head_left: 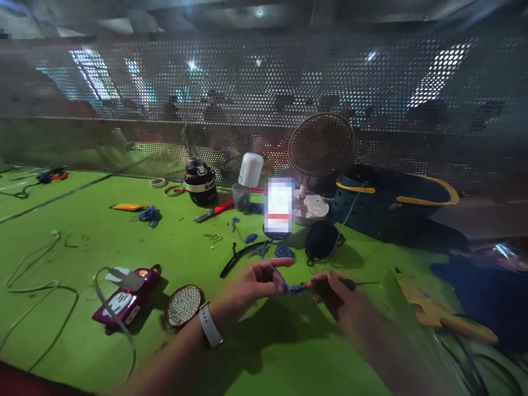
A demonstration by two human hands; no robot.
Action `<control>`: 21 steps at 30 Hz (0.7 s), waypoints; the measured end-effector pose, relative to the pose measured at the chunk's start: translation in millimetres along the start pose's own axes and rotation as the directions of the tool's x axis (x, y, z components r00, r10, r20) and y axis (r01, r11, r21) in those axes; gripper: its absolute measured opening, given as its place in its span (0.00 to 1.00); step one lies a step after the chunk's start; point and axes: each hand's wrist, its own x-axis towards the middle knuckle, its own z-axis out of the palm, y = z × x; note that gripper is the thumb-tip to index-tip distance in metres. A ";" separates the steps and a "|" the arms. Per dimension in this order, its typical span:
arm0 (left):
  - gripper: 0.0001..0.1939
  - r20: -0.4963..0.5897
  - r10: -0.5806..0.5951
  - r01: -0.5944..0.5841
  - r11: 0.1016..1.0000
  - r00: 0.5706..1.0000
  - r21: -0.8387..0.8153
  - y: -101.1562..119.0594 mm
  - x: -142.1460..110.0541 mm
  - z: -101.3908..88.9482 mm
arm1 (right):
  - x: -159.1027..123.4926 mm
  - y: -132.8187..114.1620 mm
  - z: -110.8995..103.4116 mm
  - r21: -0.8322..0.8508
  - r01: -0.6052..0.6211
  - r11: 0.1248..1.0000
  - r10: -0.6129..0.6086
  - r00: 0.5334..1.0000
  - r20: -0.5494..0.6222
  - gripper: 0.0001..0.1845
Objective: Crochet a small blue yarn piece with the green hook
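My left hand (264, 280) pinches a small piece of blue crochet (295, 289) between thumb and fingers, its index finger stretched out with a strand of yarn running by it. Facing it, my right hand (336, 294) is closed around a crochet hook (350, 284), whose thin end sticks out to the right. The hook's other tip, at the crochet piece, is too small to make out. Just beyond my hands lies a dark ball of yarn (324, 241), with a strand rising toward the dark blue basket (355, 206). A round blue crochet piece (284, 252) rests nearby.
A lit phone (279, 206) stands before a fan (320, 146). Behind are a black flask (200, 181) and a white bottle (251, 169). At left lie a purple power bank (127, 300), a round studded case (185, 306) and cables. A wooden tool (437, 311) lies right.
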 end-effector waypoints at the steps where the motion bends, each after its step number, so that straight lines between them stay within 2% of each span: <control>1: 0.22 -0.008 0.023 -0.023 1.000 1.000 0.021 -1.9 -0.4 1.4 | 0.2 1.9 4.0 0.097 -0.097 0.991 0.098 0.995 -0.013 0.14; 3: 0.23 -0.009 0.057 -0.056 0.996 0.998 0.065 -8.4 -0.9 3.2 | -1.0 1.2 13.3 0.238 -0.227 0.944 0.242 0.970 -0.036 0.15; 5: 0.20 0.008 0.093 -0.093 0.988 0.996 0.124 -15.4 -1.6 3.8 | -2.9 -3.6 21.6 0.287 -0.272 0.918 0.300 0.952 -0.056 0.18; 7: 0.18 -0.023 0.135 -0.128 0.971 0.991 0.200 -18.5 -3.5 4.3 | -3.8 -9.2 26.3 0.296 -0.277 0.914 0.311 0.947 -0.075 0.21; 10: 0.22 -0.045 0.159 -0.146 0.968 0.986 0.206 -13.6 -7.8 6.9 | -2.8 -14.0 27.2 0.246 -0.205 0.947 0.236 0.966 -0.102 0.19; 12: 0.22 -0.027 0.098 -0.093 0.986 0.995 0.137 -9.4 -9.0 9.7 | -1.4 -13.5 26.3 0.206 -0.162 0.965 0.187 0.976 -0.110 0.17; 14: 0.20 -0.062 0.061 -0.055 0.994 0.996 0.090 -9.4 -7.4 12.1 | -0.2 -10.4 25.5 0.210 -0.165 0.964 0.192 0.975 -0.114 0.17; 16: 0.18 -0.088 0.078 -0.073 0.996 0.993 0.052 -13.3 -4.1 13.6 | 0.1 -5.6 24.7 0.243 -0.183 0.953 0.217 0.969 -0.121 0.19; 17: 0.20 -0.114 0.081 -0.077 0.996 0.990 0.038 -15.7 -2.5 14.3 | -0.2 -2.9 23.9 0.244 -0.168 0.955 0.204 0.970 -0.130 0.19; 21: 0.29 -0.200 0.030 -0.046 0.996 0.979 -0.080 -20.5 -0.1 18.8 | -4.9 6.7 17.2 0.130 0.001 0.991 0.023 0.983 -0.181 0.18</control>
